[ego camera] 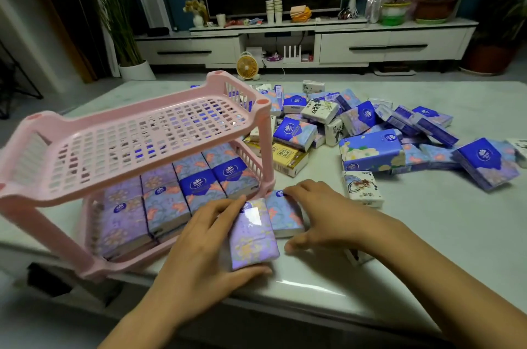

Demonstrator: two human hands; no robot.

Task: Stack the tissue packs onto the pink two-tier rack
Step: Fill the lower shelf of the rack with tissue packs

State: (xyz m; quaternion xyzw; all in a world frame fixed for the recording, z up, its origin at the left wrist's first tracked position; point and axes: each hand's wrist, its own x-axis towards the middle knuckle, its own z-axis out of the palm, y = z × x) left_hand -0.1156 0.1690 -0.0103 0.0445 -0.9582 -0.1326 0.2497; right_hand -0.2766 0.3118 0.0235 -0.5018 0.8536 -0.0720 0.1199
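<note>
The pink two-tier rack (42, 132) stands at the table's left front. Its top tier holds nothing; its bottom tier carries several purple floral tissue packs (159, 200) laid in rows. In front of the rack, on the table, two purple packs lie side by side. My left hand (199, 240) grips the nearer pack (252, 237), fingers on its far edge, thumb under its near end. My right hand (328, 214) holds the second pack (283, 216), fingertips at its far end and thumb near its front corner.
A big heap of loose tissue packs (370, 126) covers the right half of the pale table (427, 234). One white pack (362, 189) lies just right of my right hand. Beyond the table stand a TV cabinet (370, 43), a small fan (246, 66) and potted plants.
</note>
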